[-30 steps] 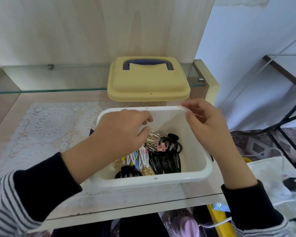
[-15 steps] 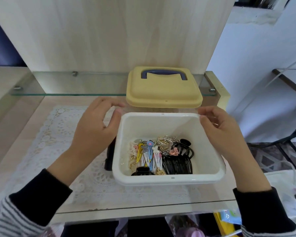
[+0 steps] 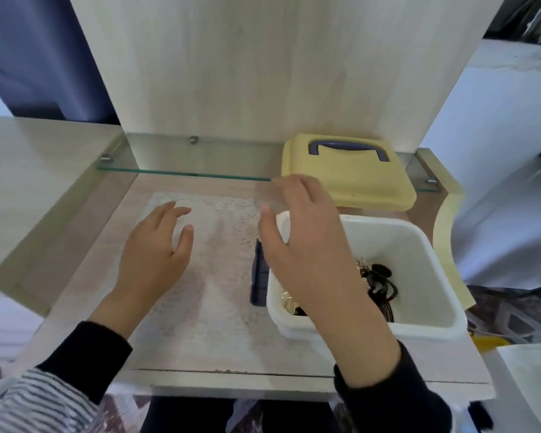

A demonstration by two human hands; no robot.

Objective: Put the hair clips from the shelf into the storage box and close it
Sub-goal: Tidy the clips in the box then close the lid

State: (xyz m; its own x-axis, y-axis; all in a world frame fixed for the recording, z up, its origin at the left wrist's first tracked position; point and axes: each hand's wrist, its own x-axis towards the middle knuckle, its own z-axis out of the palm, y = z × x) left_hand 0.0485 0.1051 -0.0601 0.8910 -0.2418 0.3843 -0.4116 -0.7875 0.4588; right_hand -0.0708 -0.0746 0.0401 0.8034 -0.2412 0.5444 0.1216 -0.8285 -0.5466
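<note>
Hair clips (image 3: 381,284) sit in white storage box (image 3: 419,245), shelf's right side. Yellow lid (image 3: 347,179) off, on glass ledge (image 3: 185,175) behind. L hand (image 3: 153,260), R hand (image 3: 306,254): fingers spread, holding nothing. Rec: seat lid square w/ both hands, press edges evenly.

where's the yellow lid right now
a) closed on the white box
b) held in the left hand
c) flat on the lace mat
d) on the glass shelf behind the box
d: the yellow lid lies on the glass shelf, behind the white box, which stands open with clips showing inside.
</note>
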